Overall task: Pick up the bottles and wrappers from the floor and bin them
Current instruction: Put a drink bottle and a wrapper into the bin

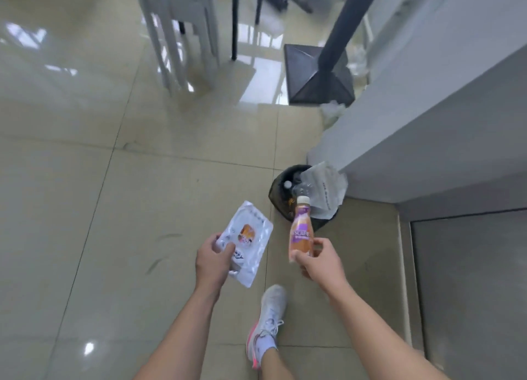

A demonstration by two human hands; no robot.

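My left hand (pixel 212 261) grips the lower end of a white plastic wrapper (pixel 247 237) with an orange picture on it. An orange drink bottle (pixel 301 231) with a purple label and white cap is held near its base by my right hand (pixel 319 261), cap pointing toward the bin. The black bin (pixel 278 193) stands on the floor just beyond the bottle, against a white counter. It holds clear bottles and a crumpled white bag (pixel 325 190) that hangs over its rim.
A white counter (pixel 427 117) runs along the right, with a grey panel below it. A black pole on a square base (pixel 316 77) stands beyond the bin. White stool legs (pixel 176 37) are at the top. My white shoe (pixel 269 319) is on the beige tiles.
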